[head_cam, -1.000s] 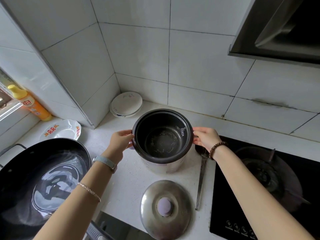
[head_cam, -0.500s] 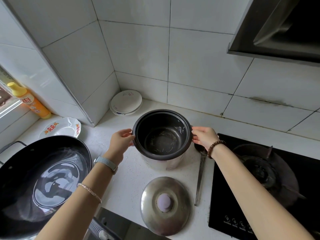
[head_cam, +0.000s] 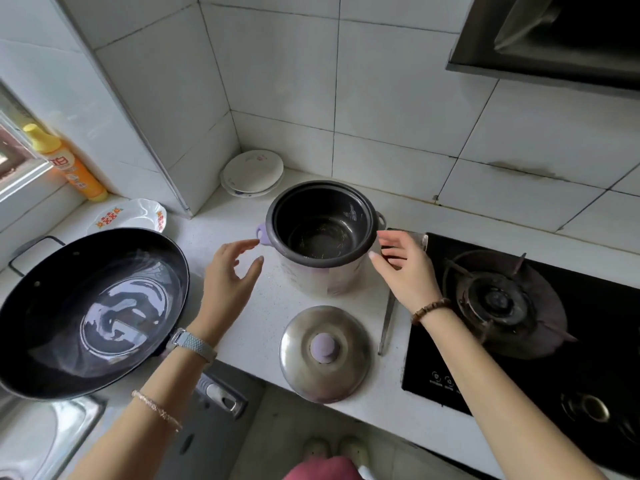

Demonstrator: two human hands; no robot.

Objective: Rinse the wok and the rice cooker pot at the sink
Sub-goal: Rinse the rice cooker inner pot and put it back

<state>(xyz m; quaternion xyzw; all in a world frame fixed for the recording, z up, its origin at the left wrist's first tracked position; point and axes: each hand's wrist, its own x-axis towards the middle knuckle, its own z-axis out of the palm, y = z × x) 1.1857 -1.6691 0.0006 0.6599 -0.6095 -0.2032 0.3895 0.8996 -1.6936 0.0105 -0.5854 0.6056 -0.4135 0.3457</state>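
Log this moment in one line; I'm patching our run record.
rice cooker pot: in cooker | left hand: open, beside it | right hand: open, beside it | wok: holds water

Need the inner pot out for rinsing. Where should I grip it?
Probably the dark flared rim of the rice cooker pot, pinched from left and right, then lifted straight up: it sits upright inside the cooker body, only its rim exposed.

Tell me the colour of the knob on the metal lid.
The knob is pale purple, seen best in the head view.
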